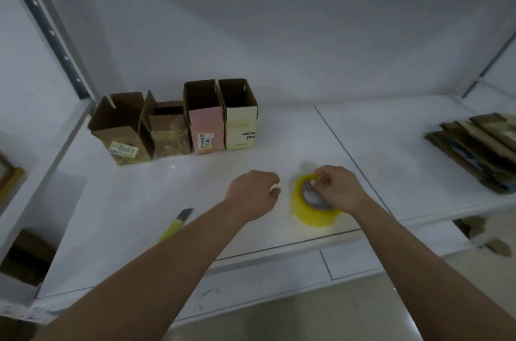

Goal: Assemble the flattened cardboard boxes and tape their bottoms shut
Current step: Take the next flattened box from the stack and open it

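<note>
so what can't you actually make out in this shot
- Bottoms of the four standing boxes, head view: they face the shelf, so taping is hidden.
- Flattened cardboard stack: cut off by the right edge.
- Tape roll: the right hand covers its core and loose end.
- Utility knife: the left forearm hides its handle.
- Box labels: blurred.

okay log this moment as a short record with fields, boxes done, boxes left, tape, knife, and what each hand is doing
assembled boxes: four upright open-topped cardboard boxes in a row at the back of the white shelf
flattened boxes: stack of flat cardboard boxes at the shelf's right end
tape: yellowish clear packing tape roll on the shelf, near the front edge
knife: yellow-handled utility knife lying left of the forearms
left hand: loosely curled, holds nothing, beside the roll
right hand: on the roll, fingers pinching at its top edge
</note>
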`<state>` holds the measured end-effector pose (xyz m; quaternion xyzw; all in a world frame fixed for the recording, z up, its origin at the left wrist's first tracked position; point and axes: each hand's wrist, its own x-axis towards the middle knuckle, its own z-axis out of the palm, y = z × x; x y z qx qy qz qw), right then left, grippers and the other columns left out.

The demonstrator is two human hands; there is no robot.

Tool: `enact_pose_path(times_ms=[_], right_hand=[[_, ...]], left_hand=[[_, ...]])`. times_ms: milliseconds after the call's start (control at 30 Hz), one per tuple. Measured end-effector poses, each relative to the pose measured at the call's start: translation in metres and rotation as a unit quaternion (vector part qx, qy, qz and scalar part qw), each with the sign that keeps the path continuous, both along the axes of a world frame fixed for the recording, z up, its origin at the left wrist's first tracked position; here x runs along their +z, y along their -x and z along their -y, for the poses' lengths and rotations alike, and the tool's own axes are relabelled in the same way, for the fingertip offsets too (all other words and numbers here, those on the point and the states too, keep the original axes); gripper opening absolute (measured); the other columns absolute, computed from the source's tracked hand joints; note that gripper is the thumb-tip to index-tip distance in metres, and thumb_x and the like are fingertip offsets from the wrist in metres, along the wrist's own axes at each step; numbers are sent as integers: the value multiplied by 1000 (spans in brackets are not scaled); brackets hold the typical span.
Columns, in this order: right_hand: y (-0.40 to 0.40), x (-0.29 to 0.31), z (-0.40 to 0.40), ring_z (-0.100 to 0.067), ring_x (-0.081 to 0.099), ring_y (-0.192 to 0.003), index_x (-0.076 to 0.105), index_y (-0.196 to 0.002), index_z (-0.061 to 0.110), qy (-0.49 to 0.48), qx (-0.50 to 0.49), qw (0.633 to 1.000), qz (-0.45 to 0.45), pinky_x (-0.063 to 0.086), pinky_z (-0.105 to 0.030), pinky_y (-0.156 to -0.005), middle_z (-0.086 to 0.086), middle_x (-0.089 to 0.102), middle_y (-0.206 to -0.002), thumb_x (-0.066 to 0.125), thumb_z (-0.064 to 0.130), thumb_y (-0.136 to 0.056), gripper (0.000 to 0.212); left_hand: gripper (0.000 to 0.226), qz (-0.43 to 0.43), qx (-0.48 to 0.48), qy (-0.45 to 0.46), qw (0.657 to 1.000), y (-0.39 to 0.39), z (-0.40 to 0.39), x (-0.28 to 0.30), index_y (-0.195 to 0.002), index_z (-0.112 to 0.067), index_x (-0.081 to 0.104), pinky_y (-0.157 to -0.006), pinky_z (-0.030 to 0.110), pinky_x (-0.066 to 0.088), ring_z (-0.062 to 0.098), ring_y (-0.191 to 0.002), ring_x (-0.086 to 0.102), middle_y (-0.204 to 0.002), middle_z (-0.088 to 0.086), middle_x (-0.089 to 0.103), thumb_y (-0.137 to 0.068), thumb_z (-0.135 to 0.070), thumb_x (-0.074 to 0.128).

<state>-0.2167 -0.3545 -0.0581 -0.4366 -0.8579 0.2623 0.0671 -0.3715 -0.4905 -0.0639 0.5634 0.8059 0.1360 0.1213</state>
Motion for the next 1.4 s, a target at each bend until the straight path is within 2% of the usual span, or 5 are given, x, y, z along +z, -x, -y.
enact_pose_path(times_ms=[200, 567, 733, 933, 1400], right_hand=[[-60, 3, -14, -24, 62, -106, 65, -118, 12, -16, -85, 996, -30, 43, -26, -90, -5, 67, -103, 63, 23, -92, 28], [-201, 55, -142, -23, 61, -105, 62, -124, 14, -97, -140, 984, -44, 47, -29, -87, -6, 66, -112, 55, 28, -97, 32], [-300, 64, -212, -29, 64, -91, 65, -88, 15, -114, -166, 980, -6, 45, -30, -68, -4, 63, -84, 54, 23, -93, 15], [-370, 43, -274, -27, 61, -89, 59, -79, 18, -93, -213, 973, 21, 49, -32, -73, -2, 62, -86, 51, 26, -95, 20], [-364, 28, -347, -31, 35, -130, 44, -137, 16, -195, -164, 956, 148, 37, -41, -101, -8, 44, -141, 56, 28, -90, 50]], left_hand=[[34, -51, -102, -25, 993, -47, -59, 23, -129, -25, 56, -90, 34, 45, 25, -118, 53, -129, 2, 60, -99, -35, 44], [35, -138, -211, -87, 964, -193, -225, 84, -126, -19, 58, -88, 35, 47, 25, -113, 56, -125, 3, 62, -99, -35, 43], [29, -126, -240, -110, 956, -301, -306, 92, -116, -20, 62, -74, 31, 41, 27, -107, 58, -115, 4, 64, -95, -33, 47], [26, -95, -235, -88, 963, -358, -376, 76, -111, -15, 64, -69, 28, 39, 26, -100, 60, -108, 4, 65, -95, -32, 50], [44, -93, -258, -17, 962, -360, -453, 39, -132, -12, 53, -92, 45, 50, 33, -118, 54, -133, 12, 53, -89, -11, 57]])
